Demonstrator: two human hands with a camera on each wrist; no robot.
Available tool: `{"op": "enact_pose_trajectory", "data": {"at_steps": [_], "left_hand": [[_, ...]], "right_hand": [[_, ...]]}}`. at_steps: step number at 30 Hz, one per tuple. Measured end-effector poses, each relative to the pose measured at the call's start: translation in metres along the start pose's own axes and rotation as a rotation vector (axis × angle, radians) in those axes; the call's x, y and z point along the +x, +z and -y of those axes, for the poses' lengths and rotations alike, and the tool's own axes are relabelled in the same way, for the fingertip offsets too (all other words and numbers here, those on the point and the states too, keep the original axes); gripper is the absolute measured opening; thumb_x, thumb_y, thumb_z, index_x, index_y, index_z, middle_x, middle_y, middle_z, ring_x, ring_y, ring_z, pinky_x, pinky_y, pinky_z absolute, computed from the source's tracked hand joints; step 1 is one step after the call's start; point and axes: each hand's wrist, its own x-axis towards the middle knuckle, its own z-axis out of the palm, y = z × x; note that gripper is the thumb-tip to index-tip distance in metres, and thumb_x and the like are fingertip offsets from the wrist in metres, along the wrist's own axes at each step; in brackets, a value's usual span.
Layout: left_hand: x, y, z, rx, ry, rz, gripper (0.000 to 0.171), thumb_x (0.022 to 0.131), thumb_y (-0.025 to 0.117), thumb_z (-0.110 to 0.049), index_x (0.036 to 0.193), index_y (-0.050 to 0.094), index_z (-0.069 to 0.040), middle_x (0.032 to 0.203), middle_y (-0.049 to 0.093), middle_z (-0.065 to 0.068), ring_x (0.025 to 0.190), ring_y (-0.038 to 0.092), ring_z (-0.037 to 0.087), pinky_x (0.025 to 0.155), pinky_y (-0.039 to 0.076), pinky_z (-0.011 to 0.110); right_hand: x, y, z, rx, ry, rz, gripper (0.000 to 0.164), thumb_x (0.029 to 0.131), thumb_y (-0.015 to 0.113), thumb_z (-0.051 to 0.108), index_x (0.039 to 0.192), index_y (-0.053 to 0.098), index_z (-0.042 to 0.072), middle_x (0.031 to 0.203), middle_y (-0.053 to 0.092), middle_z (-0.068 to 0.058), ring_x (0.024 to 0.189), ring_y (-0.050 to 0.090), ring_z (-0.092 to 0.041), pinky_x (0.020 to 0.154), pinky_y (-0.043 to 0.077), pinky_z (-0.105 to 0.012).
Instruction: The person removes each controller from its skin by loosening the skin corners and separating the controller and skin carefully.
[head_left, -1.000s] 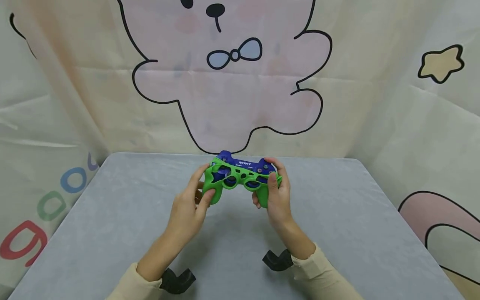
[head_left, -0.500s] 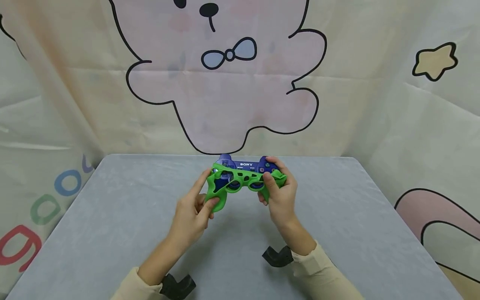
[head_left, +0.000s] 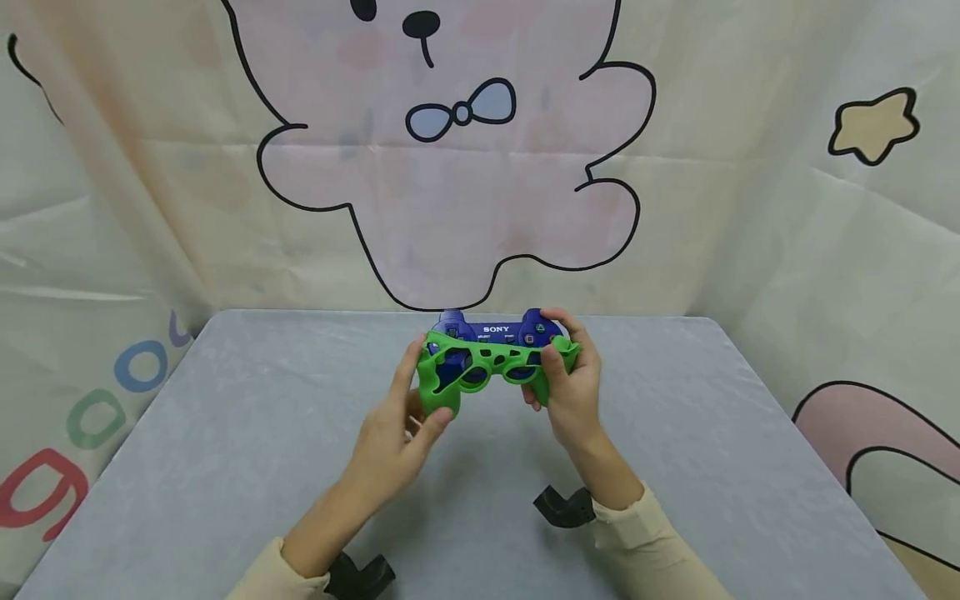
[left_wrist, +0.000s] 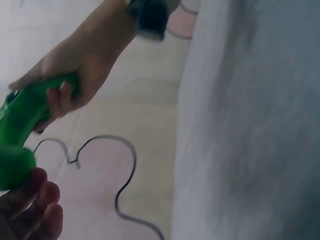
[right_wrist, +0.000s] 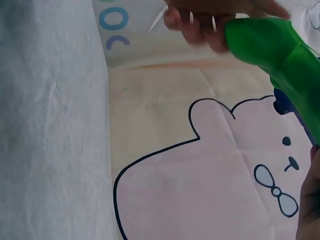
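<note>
A blue game controller marked SONY is held up over the table, partly inside a stretchy green cover. Its top edge and right-hand buttons show bare above the cover. My left hand holds the covered left grip, thumb at its lower end and index finger along its outer side. My right hand grips the right side, thumb pressing the front and index finger over the top corner. The cover is bunched beside that thumb. In the right wrist view, left-hand fingers curl near the cover's rounded end.
The table carries a pale grey-blue cloth. Behind it hangs a printed curtain with a cartoon bear, and more printed cloth flanks both sides. Black mounts sit at both wrists, beside cream sleeves.
The controller and both hands have shifted a little to the right. My left thumb has slid down to the grip's lower end. The cover's right edge has become more bunched and raised.
</note>
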Motion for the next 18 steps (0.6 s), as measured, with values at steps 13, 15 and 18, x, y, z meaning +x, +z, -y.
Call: {"op": "enact_pose_trajectory", "data": {"at_steps": [13,15,18], "left_hand": [[0.004,-0.020,-0.020,-0.430,-0.022,-0.215,0.036,0.103,0.055,-0.004,0.138,0.060,-0.005,0.116,0.061,0.003,0.089,0.068,0.006,0.075,0.056,0.020],[0.004,-0.020,-0.024,-0.455,-0.047,-0.246,0.032,0.102,0.057,-0.004,0.133,0.063,-0.002,0.112,0.064,0.000,0.087,0.069,0.007,0.073,0.058,0.022],[0.005,-0.024,-0.027,-0.489,-0.104,-0.235,0.026,0.103,0.055,-0.006,0.126,0.067,0.001,0.109,0.066,-0.004,0.090,0.068,0.009,0.068,0.059,0.025]], "right_hand": [[-0.008,0.013,0.004,0.242,0.198,0.125,0.047,0.099,0.054,0.050,0.138,0.048,0.024,0.104,0.066,0.004,0.049,0.054,-0.003,0.042,0.041,-0.015],[-0.008,0.011,0.002,0.255,0.218,0.135,0.049,0.098,0.053,0.052,0.138,0.047,0.025,0.104,0.066,0.005,0.049,0.054,-0.002,0.042,0.041,-0.015],[-0.007,0.008,-0.002,0.255,0.219,0.142,0.049,0.098,0.054,0.052,0.139,0.048,0.024,0.102,0.066,0.006,0.050,0.054,-0.001,0.043,0.040,-0.015]]}}
